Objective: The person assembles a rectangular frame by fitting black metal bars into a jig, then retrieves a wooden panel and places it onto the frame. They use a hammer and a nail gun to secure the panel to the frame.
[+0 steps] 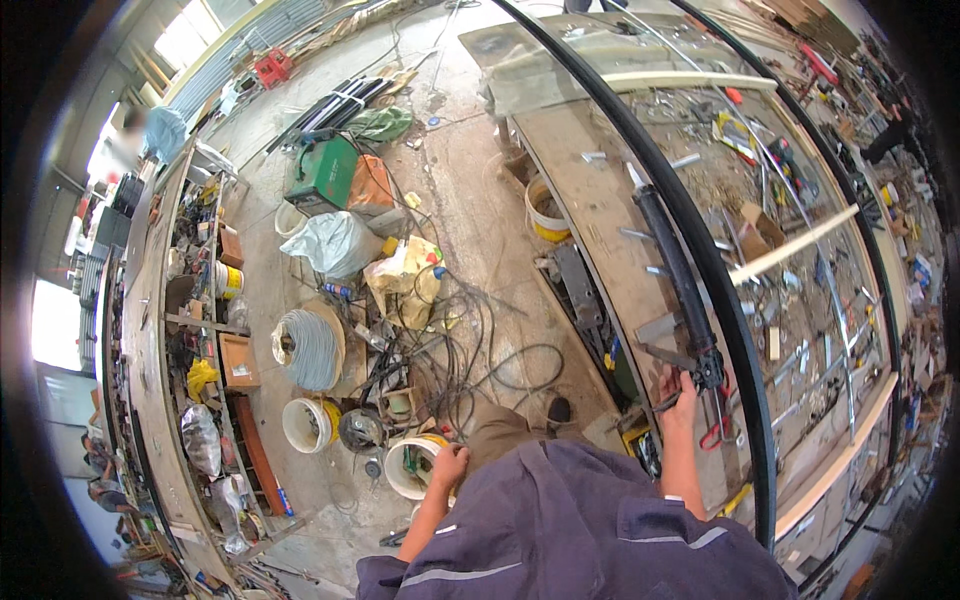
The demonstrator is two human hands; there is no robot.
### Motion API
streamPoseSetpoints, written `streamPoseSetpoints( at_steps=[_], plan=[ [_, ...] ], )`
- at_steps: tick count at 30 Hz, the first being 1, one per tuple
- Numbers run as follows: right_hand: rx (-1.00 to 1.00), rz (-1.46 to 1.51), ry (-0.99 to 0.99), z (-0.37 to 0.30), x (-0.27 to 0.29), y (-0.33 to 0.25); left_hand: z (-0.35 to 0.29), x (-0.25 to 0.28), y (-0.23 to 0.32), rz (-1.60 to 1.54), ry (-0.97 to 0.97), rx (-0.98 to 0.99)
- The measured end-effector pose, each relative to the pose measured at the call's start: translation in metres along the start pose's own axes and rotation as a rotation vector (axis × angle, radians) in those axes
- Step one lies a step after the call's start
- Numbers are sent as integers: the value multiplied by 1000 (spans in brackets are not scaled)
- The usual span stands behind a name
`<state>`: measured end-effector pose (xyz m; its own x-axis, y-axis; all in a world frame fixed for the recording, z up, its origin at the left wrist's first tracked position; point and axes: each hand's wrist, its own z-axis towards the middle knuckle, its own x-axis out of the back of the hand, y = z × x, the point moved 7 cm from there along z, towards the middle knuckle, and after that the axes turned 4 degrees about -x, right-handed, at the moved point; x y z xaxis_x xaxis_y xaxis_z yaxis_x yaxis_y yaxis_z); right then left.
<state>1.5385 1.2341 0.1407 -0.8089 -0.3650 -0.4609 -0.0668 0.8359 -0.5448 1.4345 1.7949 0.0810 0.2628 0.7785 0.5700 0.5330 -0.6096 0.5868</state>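
Note:
Beside the bench's near-left edge, my right hand (680,397) is closed at the rear grip of a black caulking gun (668,245). The gun's long tube points away from me over the bench top, its pale nozzle at the far end. A flat blade-like piece (660,328) lies left of the tube. Something with red loops (714,436) shows just behind the gun. Low at my left side, my left hand (450,466) has its fingers curled, with the palm side hidden. It is next to a white bucket (400,470) with green and other items inside.
A black frame bar (735,335) arches over the cluttered bench (560,150). Hoses and cables (490,350) tangle on the floor ahead. A wire coil (308,350), another bucket (303,425) and a green machine (322,172) stand left. Shelving (150,330) runs along the far left.

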Motion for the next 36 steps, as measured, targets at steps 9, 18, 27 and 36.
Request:
streamPoseSetpoints(
  at_steps=[9, 18, 27, 36],
  plan=[
    [81, -553, 193, 9, -37, -30, 172, 48, 37, 124, 62, -46],
    [42, -1282, 671, -23, -56, -110, 392, 166, 126, 18, -141, -128],
    [371, -1192, -12, 75, -484, -5, 523, 292, 216, 41, 93, -164],
    [179, -1381, -677, 196, -762, 145, 568, 299, 57, 372, 284, 1]
  ],
)
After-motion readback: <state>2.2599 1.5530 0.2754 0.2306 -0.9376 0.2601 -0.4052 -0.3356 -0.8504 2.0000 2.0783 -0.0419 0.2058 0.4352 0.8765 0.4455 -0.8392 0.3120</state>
